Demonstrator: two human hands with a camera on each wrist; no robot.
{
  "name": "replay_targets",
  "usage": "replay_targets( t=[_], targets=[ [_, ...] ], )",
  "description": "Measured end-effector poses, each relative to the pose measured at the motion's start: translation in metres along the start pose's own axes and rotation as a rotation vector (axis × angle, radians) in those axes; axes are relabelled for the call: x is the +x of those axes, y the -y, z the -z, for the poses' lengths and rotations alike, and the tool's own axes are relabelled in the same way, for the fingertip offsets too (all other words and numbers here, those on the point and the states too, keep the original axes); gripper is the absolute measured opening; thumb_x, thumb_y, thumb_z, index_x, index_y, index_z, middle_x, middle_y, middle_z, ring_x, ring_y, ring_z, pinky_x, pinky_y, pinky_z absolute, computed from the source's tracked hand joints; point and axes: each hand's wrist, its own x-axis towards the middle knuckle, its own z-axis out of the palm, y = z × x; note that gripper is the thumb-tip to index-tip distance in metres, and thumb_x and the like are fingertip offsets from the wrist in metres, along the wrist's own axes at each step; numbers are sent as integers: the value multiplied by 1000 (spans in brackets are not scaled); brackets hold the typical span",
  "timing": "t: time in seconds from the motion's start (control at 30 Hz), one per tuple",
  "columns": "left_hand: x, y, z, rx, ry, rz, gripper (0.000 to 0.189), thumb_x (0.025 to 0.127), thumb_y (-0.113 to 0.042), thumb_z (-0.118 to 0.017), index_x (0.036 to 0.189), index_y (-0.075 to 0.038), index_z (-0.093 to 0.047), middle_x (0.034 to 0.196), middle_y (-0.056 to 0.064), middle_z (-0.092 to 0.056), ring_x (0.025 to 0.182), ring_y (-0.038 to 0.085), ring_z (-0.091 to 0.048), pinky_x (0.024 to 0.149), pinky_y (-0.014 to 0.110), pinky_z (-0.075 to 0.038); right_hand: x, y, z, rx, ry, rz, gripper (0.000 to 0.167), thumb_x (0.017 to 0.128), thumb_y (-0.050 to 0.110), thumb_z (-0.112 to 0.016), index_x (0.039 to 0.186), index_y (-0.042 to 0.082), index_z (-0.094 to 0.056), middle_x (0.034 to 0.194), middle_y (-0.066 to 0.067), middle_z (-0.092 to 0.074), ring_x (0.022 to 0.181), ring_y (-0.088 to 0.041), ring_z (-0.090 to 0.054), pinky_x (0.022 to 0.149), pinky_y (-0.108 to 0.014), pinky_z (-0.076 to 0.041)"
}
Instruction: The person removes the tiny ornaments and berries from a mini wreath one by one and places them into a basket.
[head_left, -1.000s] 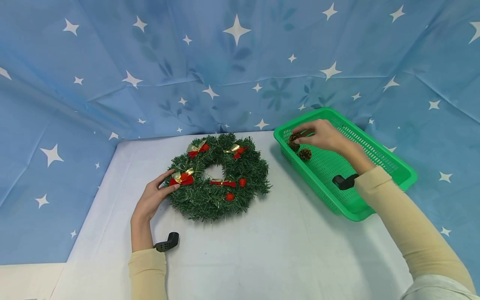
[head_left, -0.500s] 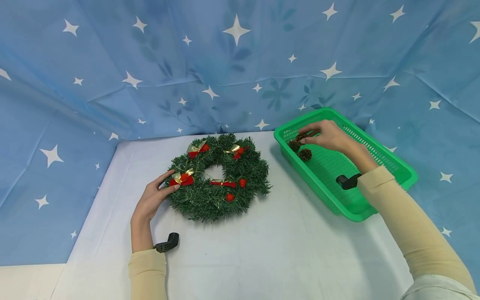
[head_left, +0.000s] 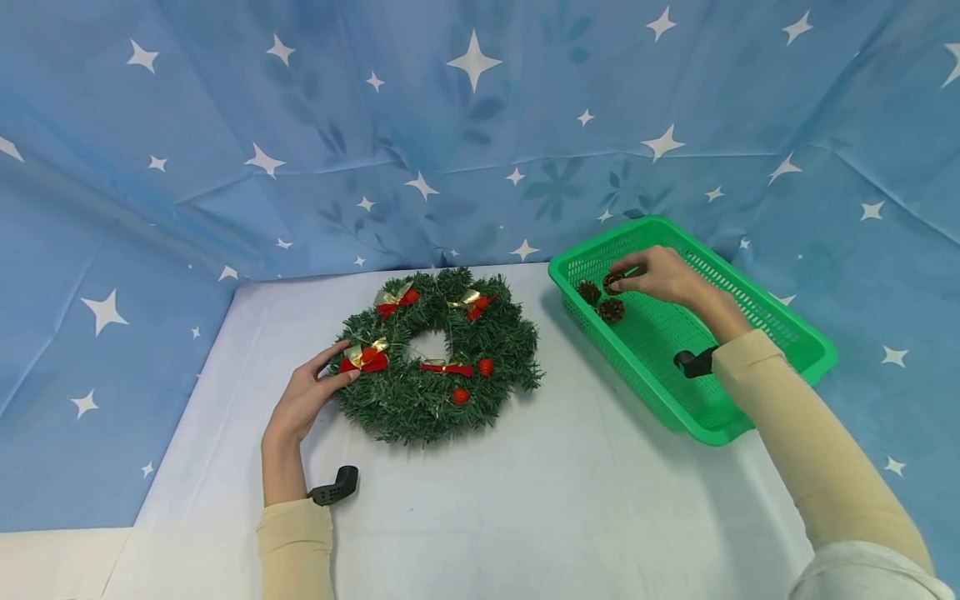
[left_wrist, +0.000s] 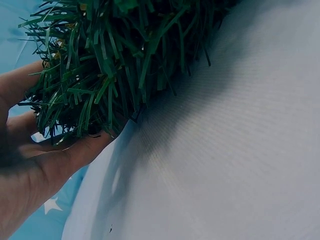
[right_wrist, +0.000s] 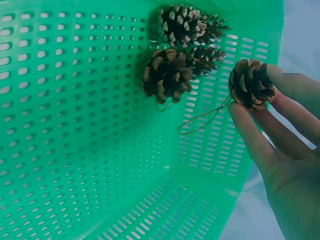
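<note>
A green wreath [head_left: 420,417] with red and gold bows [head_left: 364,358] and small red berries [head_left: 461,396] lies on the white table. My left hand [head_left: 300,402] holds its left edge, thumb on the near side, as the left wrist view shows; the other fingers are partly hidden by the needles [left_wrist: 125,55]. Over the far left part of a green basket [head_left: 667,392], my right hand [head_left: 663,275] pinches a brown pine cone [right_wrist: 251,84] between thumb and fingertips. A thin gold string loop [right_wrist: 202,122] hangs from that cone.
Several more pine cones [right_wrist: 167,75] lie together in the basket's far left corner, below the held one. A blue cloth with white stars [head_left: 420,108] hangs behind and on both sides of the white tabletop [head_left: 525,500].
My right hand has moved slightly right with the pine cone, away from the other cones in the basket. The left hand and wreath stay in place.
</note>
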Motion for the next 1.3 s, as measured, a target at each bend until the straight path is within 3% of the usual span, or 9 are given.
replay_targets(
  t=[0.03, 0.13, 0.27, 0.37, 0.5, 0.73, 0.97, 1.3],
  targets=[
    [0, 0, 0, -4, -2, 1, 70, 101, -31, -68, 162, -25, -35, 173, 10, -10, 113, 21, -54, 89, 37, -40, 1, -2, 0, -4, -2, 0, 43, 99, 25, -71, 136, 4, -67, 140, -25, -61, 120, -44, -63, 88, -54, -51],
    [1, 2, 0, -21, 5, 2, 71, 101, -32, -69, 163, -24, -35, 173, 10, -9, 135, 34, -46, 102, 46, -42, 4, -7, -3, -10, -4, -8, 43, 99, 24, -71, 136, 2, -66, 140, -26, -61, 121, -45, -61, 90, -56, -51],
    [2, 2, -1, -45, 12, 3, 72, 100, -31, -70, 163, -22, -35, 174, 9, -6, 157, 42, -13, 118, 61, -31, 10, -17, -7, -4, -10, -19, 43, 99, 20, -71, 136, 0, -66, 139, -26, -62, 126, -47, -57, 99, -63, -47],
    [3, 1, -1, -56, 9, 2, 71, 100, -30, -70, 162, -22, -36, 174, 9, -6, 158, 43, -11, 119, 63, -29, 14, -23, -10, 9, -17, -20, 41, 99, 20, -71, 134, -2, -66, 137, -27, -62, 131, -49, -52, 115, -67, -29],
    [2, 0, -2, -65, 8, -1, 70, 100, -29, -70, 162, -23, -37, 174, 8, -7, 157, 42, -15, 117, 61, -31, 18, -28, -12, 20, -21, -50, 41, 100, 20, -68, 134, -3, -66, 137, -28, -62, 137, -51, -43, 119, -70, -14],
    [3, 1, -2, -70, 6, 3, 70, 101, -28, -69, 162, -24, -35, 174, 9, -7, 154, 41, -25, 115, 57, -33, 26, -32, -17, -10, 3, -69, 41, 102, 17, -66, 136, -5, -63, 140, -31, -58, 136, -54, -44, 106, -68, -40],
    [3, 1, -1, -74, 6, 4, 70, 100, -27, -70, 162, -23, -37, 174, 9, -7, 156, 42, -19, 117, 63, -31, 28, -32, -22, -45, -4, -37, 39, 98, 15, -70, 129, -8, -66, 136, -33, -59, 131, -56, -47, 103, -68, -43],
    [2, 1, 2, -62, -3, 0, 71, 100, -28, -70, 162, -23, -36, 174, 9, -7, 158, 43, -10, 119, 65, -28, 34, -31, -26, -62, 45, -55, 40, 100, 17, -68, 132, -7, -64, 137, -33, -59, 128, -55, -50, 100, -65, -46]
  ],
)
